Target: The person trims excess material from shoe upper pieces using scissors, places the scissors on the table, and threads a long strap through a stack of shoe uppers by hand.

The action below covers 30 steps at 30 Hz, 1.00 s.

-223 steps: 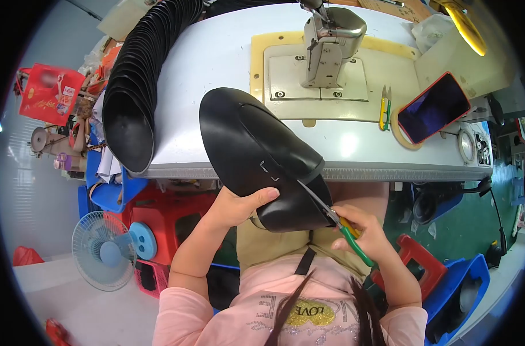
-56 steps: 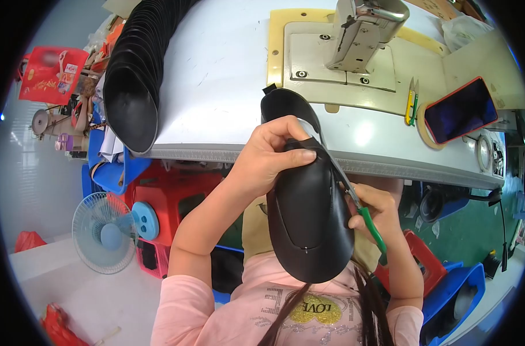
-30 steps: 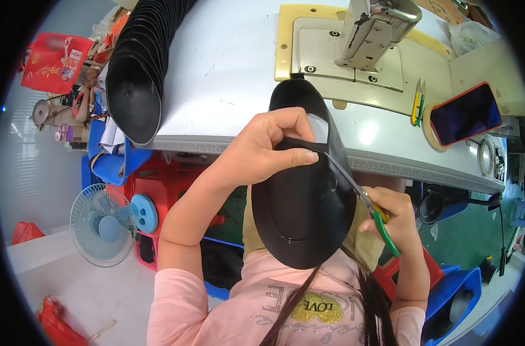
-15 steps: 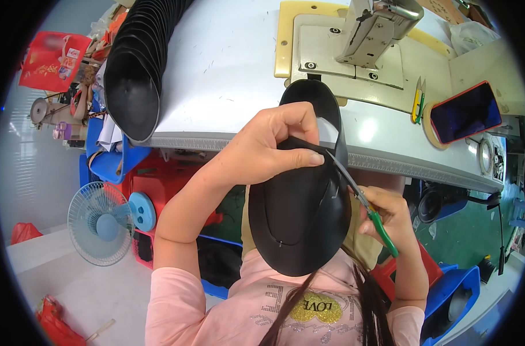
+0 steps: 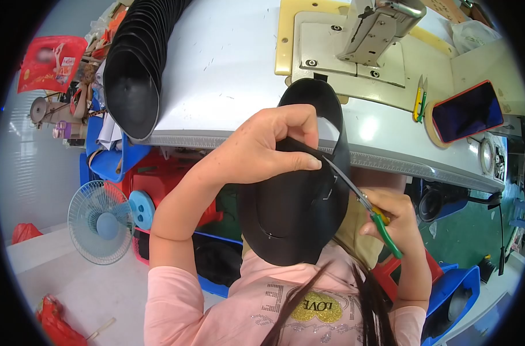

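Note:
My left hand (image 5: 280,138) pinches the edge of a black moulded, shoe-like piece (image 5: 297,207) between thumb and curled fingers. The piece hangs over my lap, its far end (image 5: 311,92) resting at the table edge, with a pale patch inside partly hidden by my hand. Closed around a pair of thread snips (image 5: 352,187) with green and yellow handles, my right hand (image 5: 392,216) is at the piece's right side. The blade tips lie at the pinched edge, close to my left thumb. Whether the blades touch thread is too small to tell.
A sewing machine (image 5: 378,34) stands on the white table (image 5: 228,75). To the left lies a row of nested black pieces (image 5: 132,86). Another pair of snips (image 5: 420,101), a tape roll and a phone (image 5: 469,112) are on the right. A fan (image 5: 104,225) stands lower left.
The black piece has tilted, its near end shifting slightly up and left. The snips have turned a little in my right hand, and more of their yellow handle shows. My left hand keeps its pinch.

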Each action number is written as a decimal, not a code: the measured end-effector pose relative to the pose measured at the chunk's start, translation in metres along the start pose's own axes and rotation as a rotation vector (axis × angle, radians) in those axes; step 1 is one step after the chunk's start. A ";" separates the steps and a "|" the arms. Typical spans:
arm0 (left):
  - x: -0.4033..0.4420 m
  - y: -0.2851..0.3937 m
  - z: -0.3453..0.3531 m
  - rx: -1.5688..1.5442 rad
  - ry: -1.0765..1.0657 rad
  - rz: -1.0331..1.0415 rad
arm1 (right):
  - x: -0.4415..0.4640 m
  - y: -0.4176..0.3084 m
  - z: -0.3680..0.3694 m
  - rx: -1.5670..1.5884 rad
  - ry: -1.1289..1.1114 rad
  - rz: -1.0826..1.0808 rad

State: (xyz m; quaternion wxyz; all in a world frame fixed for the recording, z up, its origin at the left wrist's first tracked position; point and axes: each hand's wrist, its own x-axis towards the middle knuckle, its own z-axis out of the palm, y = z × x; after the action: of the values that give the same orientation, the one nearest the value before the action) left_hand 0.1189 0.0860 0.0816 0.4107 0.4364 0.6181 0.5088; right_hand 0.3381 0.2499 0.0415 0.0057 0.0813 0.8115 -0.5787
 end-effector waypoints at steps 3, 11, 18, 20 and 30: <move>-0.001 0.002 -0.003 0.070 -0.045 0.000 | 0.001 -0.004 -0.002 -0.060 -0.012 -0.024; 0.000 0.006 -0.004 0.182 -0.129 -0.052 | 0.005 -0.006 -0.003 -0.087 -0.054 -0.060; 0.003 0.004 0.000 0.197 -0.170 -0.048 | 0.003 0.001 -0.001 0.143 -0.120 0.047; 0.002 -0.001 0.003 0.172 -0.136 -0.015 | 0.003 0.002 0.004 0.281 -0.158 0.200; -0.086 -0.084 -0.033 0.076 0.605 -0.414 | -0.002 0.015 0.009 0.559 -0.148 0.318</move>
State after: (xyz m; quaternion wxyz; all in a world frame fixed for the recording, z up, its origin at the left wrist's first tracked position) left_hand 0.1011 -0.0135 0.0094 0.2871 0.1469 0.8053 0.4975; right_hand 0.3418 0.2462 0.0244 0.1325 0.1630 0.5959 -0.7751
